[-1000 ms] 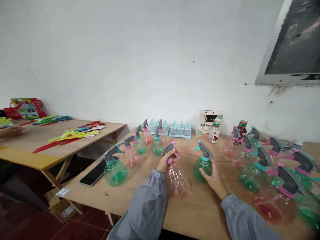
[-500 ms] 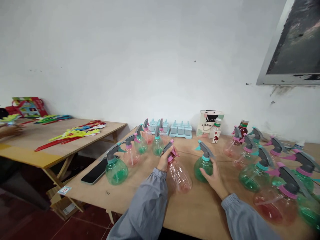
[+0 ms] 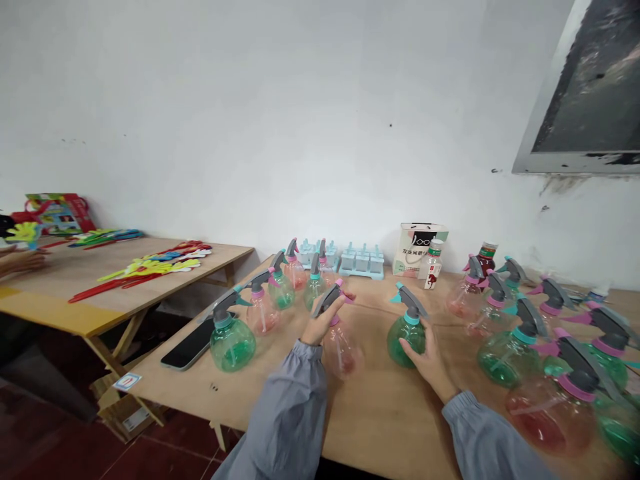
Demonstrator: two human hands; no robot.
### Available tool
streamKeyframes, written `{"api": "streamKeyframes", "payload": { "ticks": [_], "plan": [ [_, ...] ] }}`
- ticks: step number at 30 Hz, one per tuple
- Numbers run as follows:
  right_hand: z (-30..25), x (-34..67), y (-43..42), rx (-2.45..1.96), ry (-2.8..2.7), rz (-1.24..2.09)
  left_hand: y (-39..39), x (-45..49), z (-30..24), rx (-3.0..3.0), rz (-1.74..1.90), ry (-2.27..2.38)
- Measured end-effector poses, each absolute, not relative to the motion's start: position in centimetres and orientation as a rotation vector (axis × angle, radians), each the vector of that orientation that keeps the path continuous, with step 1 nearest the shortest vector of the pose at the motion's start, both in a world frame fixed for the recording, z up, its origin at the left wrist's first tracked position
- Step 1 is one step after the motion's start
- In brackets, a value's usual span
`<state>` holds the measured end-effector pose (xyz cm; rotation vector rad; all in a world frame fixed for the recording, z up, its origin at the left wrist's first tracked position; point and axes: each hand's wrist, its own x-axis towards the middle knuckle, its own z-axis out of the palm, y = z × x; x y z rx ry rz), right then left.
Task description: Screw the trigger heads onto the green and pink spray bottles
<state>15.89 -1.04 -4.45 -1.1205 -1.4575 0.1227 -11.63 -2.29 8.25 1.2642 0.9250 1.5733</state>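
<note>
My left hand (image 3: 323, 321) is closed round the grey and pink trigger head of a clear pink spray bottle (image 3: 342, 353). Its fingers are partly hidden behind the head. To the right, my right hand (image 3: 425, 353) curves round the side of a green spray bottle (image 3: 401, 341), thumb in front, and that bottle stands upright on the table. Left of my hands stand several more spray bottles, among them a green one (image 3: 233, 345) at the front and a pink one (image 3: 263, 312) behind it.
More spray bottles, such as a large pink one (image 3: 550, 413), crowd the right side. Ice-pop moulds (image 3: 363, 261), a paper bag (image 3: 413, 247) and a drink bottle (image 3: 433, 265) stand by the wall. A phone (image 3: 187, 345) lies left. Another person's hand (image 3: 23, 260) is at the far-left table (image 3: 95, 283).
My left hand has moved a little to the left with the pink spray bottle, which now hangs less tilted. My right hand stays at the green bottle. The other person's hand has shifted.
</note>
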Motion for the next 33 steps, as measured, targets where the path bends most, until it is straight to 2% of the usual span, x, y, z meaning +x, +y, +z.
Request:
{"api": "streamKeyframes", "payload": {
  "ticks": [5,8,11,14,21,28,30,33],
  "plan": [
    [-4.6,15.8,-1.0,-1.106,-1.459,0.105,-2.3,-16.7,8.2,1.655,1.708,1.261],
    [-4.6,15.7,-1.0,-1.092,-1.462,0.08,-1.4,-18.7,6.7,1.592,1.821,1.399],
    [-4.6,15.8,-1.0,-1.089,-1.471,0.073,0.1,-19.3,4.7,1.468,2.087,1.499],
    [-4.5,15.8,-1.0,-1.085,-1.479,0.088,1.5,-19.2,3.5,1.414,2.324,1.474],
    [-4.6,15.5,-1.2,-1.092,-1.463,0.136,3.5,-19.1,2.9,1.554,2.364,1.4],
    [-4.7,15.4,-1.3,-1.097,-1.477,0.119,1.6,-19.6,1.5,1.798,2.885,1.235],
    [-4.8,15.0,-1.7,-1.075,-1.529,0.115,-0.3,-17.5,2.0,1.999,2.722,1.13],
    [-5.2,13.6,-2.5,-1.041,-1.639,0.086,-3.2,-12.5,3.4,2.267,2.019,1.055]
  ]
}}
